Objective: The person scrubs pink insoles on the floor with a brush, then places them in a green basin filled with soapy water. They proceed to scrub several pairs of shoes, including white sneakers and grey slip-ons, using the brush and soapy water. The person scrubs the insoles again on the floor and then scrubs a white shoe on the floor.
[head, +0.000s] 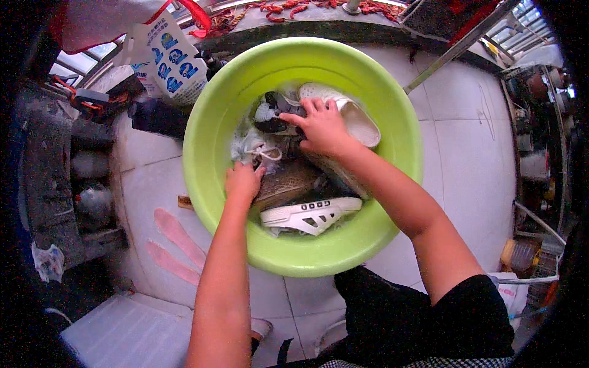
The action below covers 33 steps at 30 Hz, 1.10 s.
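Observation:
A large lime-green plastic tub (294,264) stands before me with several shoes in sudsy water. My left hand (244,181) is at its left side, fingers curled on the heel end of a white laced sneaker (263,149). My right hand (322,128) lies with fingers spread over the heap. Its fingertips touch a white perforated clog (356,122) and its thumb reaches a black-and-grey shoe (269,115) with foam on it. Nearer me, a brown shoe sole (290,181) faces up. A white slotted clog (313,212) rests on its side against the near wall.
Pink insoles (177,234) and a wooden-backed brush (185,201) lie on the tiled floor (464,161) left of the tub. Behind are a printed detergent bag (172,64) and dried red chillies (294,9) on a ledge. A metal pole (453,53) slants at right; shelving (536,161) stands beyond.

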### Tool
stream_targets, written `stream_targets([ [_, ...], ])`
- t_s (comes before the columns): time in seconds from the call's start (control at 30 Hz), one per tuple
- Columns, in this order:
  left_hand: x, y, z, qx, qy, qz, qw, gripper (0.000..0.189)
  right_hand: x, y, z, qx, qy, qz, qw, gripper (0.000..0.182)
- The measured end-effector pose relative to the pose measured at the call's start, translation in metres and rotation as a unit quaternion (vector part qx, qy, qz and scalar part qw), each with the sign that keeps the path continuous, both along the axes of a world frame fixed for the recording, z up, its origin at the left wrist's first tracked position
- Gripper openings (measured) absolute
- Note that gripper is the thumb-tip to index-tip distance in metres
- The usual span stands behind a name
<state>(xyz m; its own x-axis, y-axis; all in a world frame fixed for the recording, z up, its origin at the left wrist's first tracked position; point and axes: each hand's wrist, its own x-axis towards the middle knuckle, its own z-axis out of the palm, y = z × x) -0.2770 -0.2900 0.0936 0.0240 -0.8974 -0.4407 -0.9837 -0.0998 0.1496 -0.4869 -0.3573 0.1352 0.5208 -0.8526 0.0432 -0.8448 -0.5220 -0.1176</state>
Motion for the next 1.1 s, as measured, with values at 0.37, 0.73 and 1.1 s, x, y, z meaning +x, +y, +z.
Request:
stream_targets([
  [0.37, -0.017, -0.007, -0.015, 0.043, -0.005, 0.104, 0.994, 0.056, -0.019, -0.032, -0.032, 0.153, -0.024, -0.041, 0.987, 0.069],
  [0.73, -0.043, 0.025, 0.016, 0.067, -0.035, -0.035, 0.997, 0.094, 0.013, 0.006, -0.024, 0.068, 0.033, -0.089, 0.993, 0.067],
  [1.1, -0.04, 0.01, 0.018, 0.068, -0.054, -0.121, 0.989, 0.103, -0.004, -0.009, -0.045, 0.001, 0.009, -0.012, 1.0, 0.087],
])
